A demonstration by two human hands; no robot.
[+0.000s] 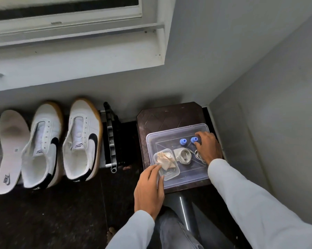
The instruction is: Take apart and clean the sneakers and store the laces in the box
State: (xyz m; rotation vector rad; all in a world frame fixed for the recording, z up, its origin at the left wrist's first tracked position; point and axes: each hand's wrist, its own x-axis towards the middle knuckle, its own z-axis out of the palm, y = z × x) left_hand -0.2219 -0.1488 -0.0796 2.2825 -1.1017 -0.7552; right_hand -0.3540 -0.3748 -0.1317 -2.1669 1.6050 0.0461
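**Laces coiled in the box, both hands at its contents**

The laces (184, 155) looked light, soft and limp. A flat coil like that will slump and unwind if lifted by one strand, so the safest hold is probably a pinch across the whole bundle, with the loops gathered together. There was nothing fragile about them, though loose ends could snag on the box's rim.

The clear box (187, 184) sat on a dark stool (169, 112). One coil lay near its middle. A second coil (199, 156) lay just to the right of it, partly under the right hand (208, 147). That hand was inside the box with its fingers curled down. Its fingertips were at a blue cap (193, 140), and its heel lay over the second coil. Whether it gripped the cap or merely touched it could not be told. A second blue cap (183, 141) stood just beside the first, untouched.

The left hand (149, 187) pinched the near corner of a small tub (166, 164) holding crumpled tissue (165, 159). The tub rested in the box's left part, just beside the middle coil.

The sneakers (63, 142) stood well apart to the left on the floor, unlaced, with an insole (9, 150) beside them.
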